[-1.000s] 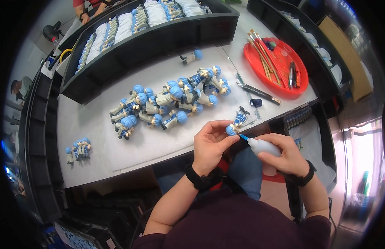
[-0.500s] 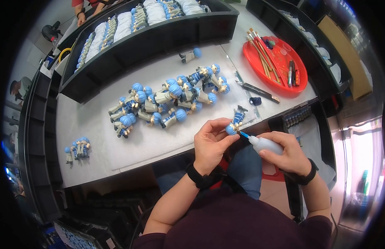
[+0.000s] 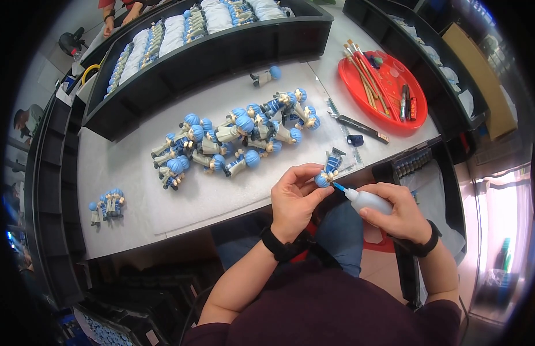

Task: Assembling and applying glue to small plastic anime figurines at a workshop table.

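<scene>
Between the thumb and fingers of my left hand (image 3: 299, 199) is a small blue-haired figurine (image 3: 331, 164), its head toward me and its feet pointing away. My right hand (image 3: 397, 210) is wrapped round a white squeeze bottle (image 3: 369, 202) with a blue tip (image 3: 339, 187). The tip points left and lies right at the figurine's head; whether it touches cannot be made out. On the white mat beyond lies a loose pile of similar figurines (image 3: 241, 127). One figurine (image 3: 264, 76) lies apart behind the pile, and a small group (image 3: 107, 206) sits at the table's left.
A black crate (image 3: 221, 55) of figurines and white wrapping spans the back. To the right stand a red tray (image 3: 351, 86) with brushes and pens, a utility knife (image 3: 362, 128) and a dark blue lump (image 3: 355, 140). An open drawer (image 3: 432, 184) adjoins my right hand. Another person's hands (image 3: 109, 22) show far left.
My hands and the bottle keep almost the same place, with the figurine turned very slightly. At the back left, the other person's hands have shifted.
</scene>
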Demonstrator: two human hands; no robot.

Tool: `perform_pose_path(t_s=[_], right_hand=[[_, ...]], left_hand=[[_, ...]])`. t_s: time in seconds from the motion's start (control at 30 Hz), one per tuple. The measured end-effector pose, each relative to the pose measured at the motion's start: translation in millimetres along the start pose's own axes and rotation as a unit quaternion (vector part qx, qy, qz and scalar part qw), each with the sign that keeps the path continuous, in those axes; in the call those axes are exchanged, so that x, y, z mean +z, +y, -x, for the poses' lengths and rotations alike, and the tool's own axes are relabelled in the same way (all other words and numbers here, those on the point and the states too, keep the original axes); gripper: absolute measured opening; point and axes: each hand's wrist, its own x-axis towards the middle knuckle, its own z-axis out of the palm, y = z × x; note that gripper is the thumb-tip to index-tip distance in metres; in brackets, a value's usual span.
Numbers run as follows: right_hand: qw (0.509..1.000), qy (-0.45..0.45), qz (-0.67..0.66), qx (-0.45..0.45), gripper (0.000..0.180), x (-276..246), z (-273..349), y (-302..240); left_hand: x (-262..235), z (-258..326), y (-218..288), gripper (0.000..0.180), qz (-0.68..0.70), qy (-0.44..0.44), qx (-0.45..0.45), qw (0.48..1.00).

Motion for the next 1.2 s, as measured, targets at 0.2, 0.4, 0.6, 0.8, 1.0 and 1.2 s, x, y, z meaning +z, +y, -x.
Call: perform_pose_path(t_s=[0.2,0.4,0.6,0.8,1.0,1.2], right_hand=[[1.0,0.002,0.005,0.01,0.03,-1.3,0.5,-3.9],[1.0,0.002,0.019,0.009,0.031,-2.9,-0.2,-6.0],[1.0,0.004,0.028,0.004,0.03,-3.9,-0.4,-8.7],[0.998,0.008,0.055,-0.015,0.028,-6.3,-2.5,-12.4],[0.995,0.0,0.092,-0.037,0.027,-10.7,-6.1,-17.1],[0.994,-0.003,0.099,-0.041,0.027,-12.5,-7.9,-19.7]], left_hand=[[2.2,0.5,-0.4,0.032,-0.013,0.005,0.006,1.0],[1.7,0.7,-1.5,0.032,-0.022,0.002,0.018,1.0],[0.6,0.9,-3.6,0.032,-0.018,0.0,0.019,1.0],[0.7,0.9,-4.3,0.031,-0.006,-0.004,0.02,1.0],[0.0,1.0,-3.7,0.032,-0.003,-0.002,0.015,1.0],[0.3,0.7,-2.8,0.032,0.001,-0.005,0.013,1.0]])
